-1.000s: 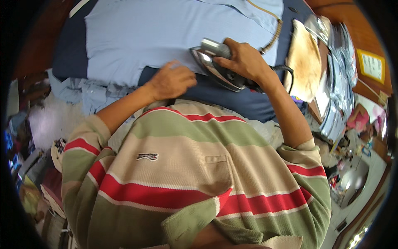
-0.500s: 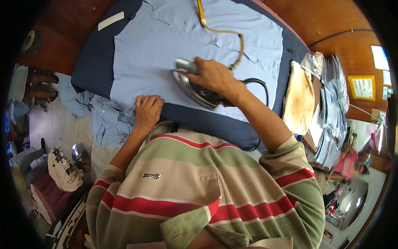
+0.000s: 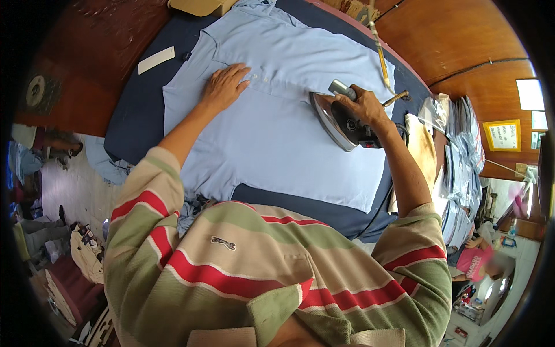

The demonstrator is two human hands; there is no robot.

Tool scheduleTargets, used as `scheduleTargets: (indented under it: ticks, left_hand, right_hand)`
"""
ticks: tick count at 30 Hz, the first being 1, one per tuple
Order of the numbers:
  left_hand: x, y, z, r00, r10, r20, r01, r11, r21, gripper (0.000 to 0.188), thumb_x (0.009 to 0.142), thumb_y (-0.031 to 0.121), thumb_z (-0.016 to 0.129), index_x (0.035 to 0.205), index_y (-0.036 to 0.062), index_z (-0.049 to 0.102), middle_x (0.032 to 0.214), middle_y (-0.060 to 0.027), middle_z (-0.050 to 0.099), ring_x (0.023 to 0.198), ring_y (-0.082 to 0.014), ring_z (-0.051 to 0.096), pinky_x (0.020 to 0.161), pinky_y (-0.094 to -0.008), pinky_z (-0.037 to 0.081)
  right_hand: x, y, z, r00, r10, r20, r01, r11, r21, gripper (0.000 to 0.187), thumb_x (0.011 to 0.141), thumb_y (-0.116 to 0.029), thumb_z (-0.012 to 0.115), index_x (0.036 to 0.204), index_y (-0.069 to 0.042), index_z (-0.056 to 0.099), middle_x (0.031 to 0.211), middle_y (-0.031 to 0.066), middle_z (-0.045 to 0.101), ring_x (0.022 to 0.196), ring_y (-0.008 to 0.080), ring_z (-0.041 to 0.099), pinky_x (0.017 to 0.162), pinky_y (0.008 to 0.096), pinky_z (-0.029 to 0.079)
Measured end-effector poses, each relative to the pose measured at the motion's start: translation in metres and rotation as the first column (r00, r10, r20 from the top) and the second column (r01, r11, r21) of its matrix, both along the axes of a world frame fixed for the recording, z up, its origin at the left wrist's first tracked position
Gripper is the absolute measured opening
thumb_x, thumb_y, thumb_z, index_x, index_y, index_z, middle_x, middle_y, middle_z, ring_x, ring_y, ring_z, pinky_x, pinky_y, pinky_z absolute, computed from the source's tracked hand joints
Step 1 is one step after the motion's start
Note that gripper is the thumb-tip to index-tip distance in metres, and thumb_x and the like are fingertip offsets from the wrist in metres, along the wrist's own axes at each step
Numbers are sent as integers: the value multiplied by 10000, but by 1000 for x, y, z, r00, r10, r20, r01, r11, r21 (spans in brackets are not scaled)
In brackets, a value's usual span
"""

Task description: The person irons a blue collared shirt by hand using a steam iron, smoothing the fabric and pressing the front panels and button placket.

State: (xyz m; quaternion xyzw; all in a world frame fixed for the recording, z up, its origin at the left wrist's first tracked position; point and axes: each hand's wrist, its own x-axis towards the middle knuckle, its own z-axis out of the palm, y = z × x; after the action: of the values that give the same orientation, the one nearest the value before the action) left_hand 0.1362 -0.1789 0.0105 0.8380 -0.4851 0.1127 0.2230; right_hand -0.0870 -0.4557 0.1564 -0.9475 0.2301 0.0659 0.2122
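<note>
A light blue buttoned shirt [image 3: 277,139] is spread over the dark blue cover of the ironing table [image 3: 128,113]. My left hand [image 3: 224,87] lies flat on its upper left part, fingers stretched out beside the button strip. Toward the right side, my right hand [image 3: 364,107] grips the handle of an iron [image 3: 346,126], whose soleplate edge appears tilted over the cloth. I cannot tell whether the plate touches it. A coiled tan cord [image 3: 396,98] runs near the right wrist, linked to a yellowish hose [image 3: 381,55] hanging from above.
A white strip [image 3: 156,59] lies on the cover at left, and a cardboard piece [image 3: 199,6] at the far edge. On the right are a scorched cream cloth [image 3: 424,147] and stacked shirts in plastic [image 3: 459,168]. A person in pink [image 3: 475,260] is at far right.
My left hand has moved from the shirt's near edge up to the button strip. My right hand has carried the iron to the right. The shirt now reaches nearer to me.
</note>
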Motion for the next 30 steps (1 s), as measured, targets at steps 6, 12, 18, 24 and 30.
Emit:
scheduleTargets:
  ticks: [6,12,18,24,30]
  left_hand:
    - [49,7,-18,981,191,17,-180,888,422,507,936,378,361,1404,200,280,1474,13,240,1357,-168,206,1037,-482,221]
    - [54,10,-6,978,210,-3,-184,864,469,520,944,357,338,1431,225,211,1492,31,191,1373,-173,165,1051,-502,180]
    - [56,7,-10,978,203,50,-200,836,512,531,934,383,361,1423,224,231,1492,52,188,1366,-157,184,1054,-511,181]
    - [52,-2,13,971,240,21,-204,774,600,540,911,324,425,1410,188,273,1480,22,235,1363,-157,204,1058,-516,135]
    - [50,-2,3,959,270,87,-279,841,464,550,887,341,470,1385,160,326,1446,-25,303,1332,-188,272,1034,-510,197]
  right_hand:
    - [29,-24,-14,989,-138,-53,134,987,-84,528,809,-517,531,985,-26,615,743,243,625,726,385,629,698,405,499]
    - [27,-25,-15,991,132,-15,-132,990,-50,507,816,-495,541,933,-4,595,723,250,613,697,392,619,666,402,499]
    - [43,-62,-15,996,-88,-11,88,996,15,524,825,-497,570,996,-3,602,722,170,632,664,236,650,656,347,516]
    - [34,-97,13,986,137,91,-139,990,6,539,813,-442,627,1072,27,574,750,128,636,668,160,610,641,284,492]
    - [33,-97,-15,972,236,-14,-236,971,-24,413,789,-403,640,943,-21,602,730,149,644,670,239,645,637,341,502]
